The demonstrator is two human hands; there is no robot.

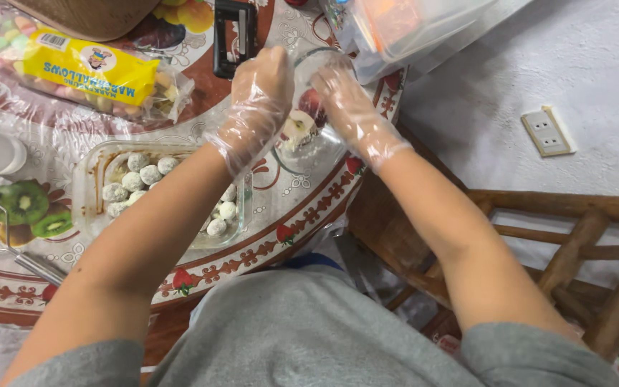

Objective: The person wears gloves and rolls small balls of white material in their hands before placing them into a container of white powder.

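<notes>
Head view: gloved left hand (261,86) and gloved right hand (349,107) meet over a clear glass bowl (309,147) at twelve o'clock, fingers curled together, seemingly shaping something hidden. At nine o'clock, a glass dish (91,204) already holds many sugared balls (136,179), so the work looks well advanced.

Thin, crinkled clear plastic gloves cover the left hand (263,89) and right hand (345,97). The glass bowl (324,143) at upper centre looks smooth and glossy, like the clear dish (91,208) of powdery, matt balls (141,175). A shiny plastic film covers the tablecloth (281,208); the chair (574,236) at right is rough wood
</notes>
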